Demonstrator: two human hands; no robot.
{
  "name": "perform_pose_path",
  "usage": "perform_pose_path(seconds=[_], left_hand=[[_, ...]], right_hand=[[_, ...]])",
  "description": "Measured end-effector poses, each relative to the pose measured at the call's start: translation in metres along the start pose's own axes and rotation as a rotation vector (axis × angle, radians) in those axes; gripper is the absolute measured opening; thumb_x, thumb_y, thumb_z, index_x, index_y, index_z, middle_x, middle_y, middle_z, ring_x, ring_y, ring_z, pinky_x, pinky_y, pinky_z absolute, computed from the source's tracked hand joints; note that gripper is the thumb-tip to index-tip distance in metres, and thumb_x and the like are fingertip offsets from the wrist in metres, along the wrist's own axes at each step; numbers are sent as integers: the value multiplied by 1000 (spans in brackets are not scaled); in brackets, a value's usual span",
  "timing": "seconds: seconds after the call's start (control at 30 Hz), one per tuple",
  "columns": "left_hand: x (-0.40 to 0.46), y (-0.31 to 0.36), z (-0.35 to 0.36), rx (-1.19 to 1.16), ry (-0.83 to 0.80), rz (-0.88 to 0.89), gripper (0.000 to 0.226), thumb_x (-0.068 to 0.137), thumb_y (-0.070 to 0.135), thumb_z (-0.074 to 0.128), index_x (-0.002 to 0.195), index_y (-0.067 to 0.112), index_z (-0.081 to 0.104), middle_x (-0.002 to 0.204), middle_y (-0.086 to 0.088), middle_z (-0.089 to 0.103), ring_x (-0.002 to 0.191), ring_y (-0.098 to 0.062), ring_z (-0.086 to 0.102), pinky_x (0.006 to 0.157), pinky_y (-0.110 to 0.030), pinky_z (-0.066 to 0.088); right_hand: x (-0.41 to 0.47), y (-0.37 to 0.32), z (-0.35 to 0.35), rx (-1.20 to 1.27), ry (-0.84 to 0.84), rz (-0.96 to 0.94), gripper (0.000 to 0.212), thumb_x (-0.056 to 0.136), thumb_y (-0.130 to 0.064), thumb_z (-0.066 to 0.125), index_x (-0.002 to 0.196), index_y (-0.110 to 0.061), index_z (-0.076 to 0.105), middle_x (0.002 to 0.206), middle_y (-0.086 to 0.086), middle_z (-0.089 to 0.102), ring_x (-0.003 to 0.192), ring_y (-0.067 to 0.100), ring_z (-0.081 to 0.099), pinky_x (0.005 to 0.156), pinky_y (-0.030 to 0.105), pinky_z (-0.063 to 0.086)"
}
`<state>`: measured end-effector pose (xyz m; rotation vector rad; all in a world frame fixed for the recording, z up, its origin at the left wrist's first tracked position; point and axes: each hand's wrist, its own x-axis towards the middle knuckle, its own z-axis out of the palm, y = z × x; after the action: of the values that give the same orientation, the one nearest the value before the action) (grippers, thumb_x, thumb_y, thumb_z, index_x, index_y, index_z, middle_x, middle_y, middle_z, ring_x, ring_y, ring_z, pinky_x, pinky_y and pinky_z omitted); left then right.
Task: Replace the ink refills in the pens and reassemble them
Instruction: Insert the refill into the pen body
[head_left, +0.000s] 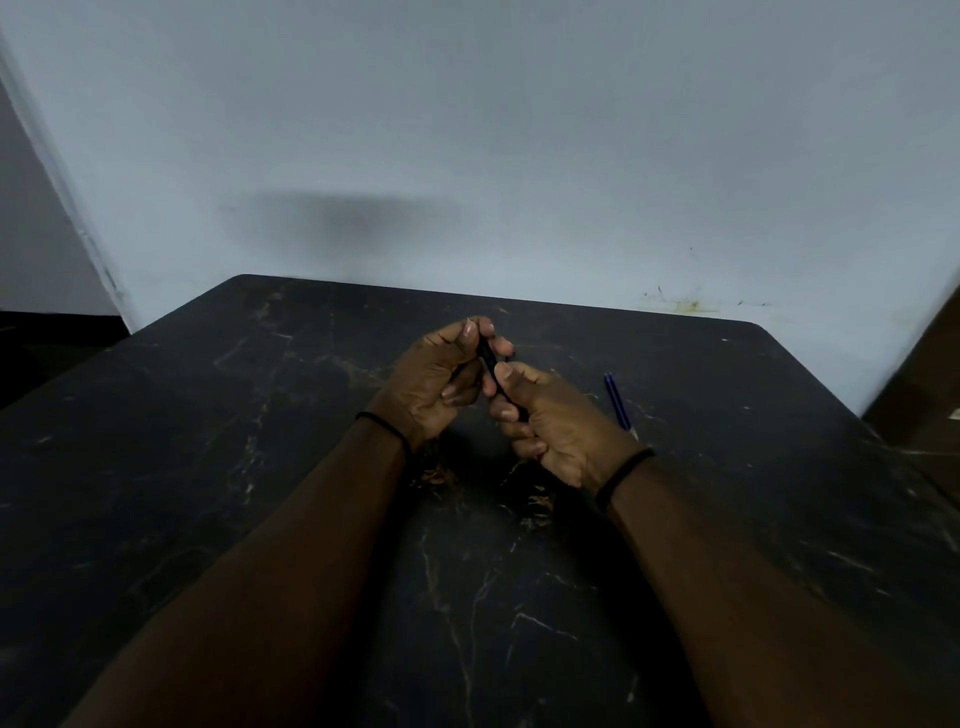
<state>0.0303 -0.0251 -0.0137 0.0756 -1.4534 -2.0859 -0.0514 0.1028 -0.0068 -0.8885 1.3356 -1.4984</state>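
— From the head view, where do we find the pen (491, 370)?

— Between our two hands, raised over the dark worktop (260, 467). Its long axis runs from up and away down toward us; the left hand (441, 379) pinches the far, upper end, and the right hand (545, 421) curls round the near, lower end.

— So any pull or twist goes along that line?

— We judge so. Two blue refills (617, 400) lie on the worktop just beyond the right hand, nearer to it than to the left.

— What escapes us?

— Our fingers cover most of the dark barrel; we cannot tell whether it is joined or parted.
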Motion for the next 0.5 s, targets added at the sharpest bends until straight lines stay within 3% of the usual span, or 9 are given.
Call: perform_pose_path(seconds=[0.13, 0.27, 0.5], left_hand=[[2, -1, -1, 2, 7, 21, 19, 92, 25, 47, 92, 9, 57, 79, -2, 71, 31, -4, 37, 35, -16, 22], [0, 1, -1, 19, 49, 3, 20, 97, 22, 47, 98, 9, 62, 85, -1, 75, 34, -5, 42, 36, -18, 22], [-1, 0, -3, 74, 97, -26, 24, 101, 19, 46, 111, 9, 66, 107, -7, 74, 34, -3, 28, 37, -18, 19]], right_hand=[[3, 1, 2, -133, 76, -54, 31, 106, -31, 40, 82, -17, 52, 55, -5, 36, 39, 4, 22, 36, 13, 17], [2, 5, 5, -263, 150, -162, 28, 106, -30, 42, 89, -15, 59, 59, -1, 42, 40, 5, 27, 37, 18, 21], [-2, 7, 4, -214, 283, -262, 20, 100, -26, 56, 104, -10, 66, 69, 12, 65, 37, 0, 43, 37, 13, 30]])
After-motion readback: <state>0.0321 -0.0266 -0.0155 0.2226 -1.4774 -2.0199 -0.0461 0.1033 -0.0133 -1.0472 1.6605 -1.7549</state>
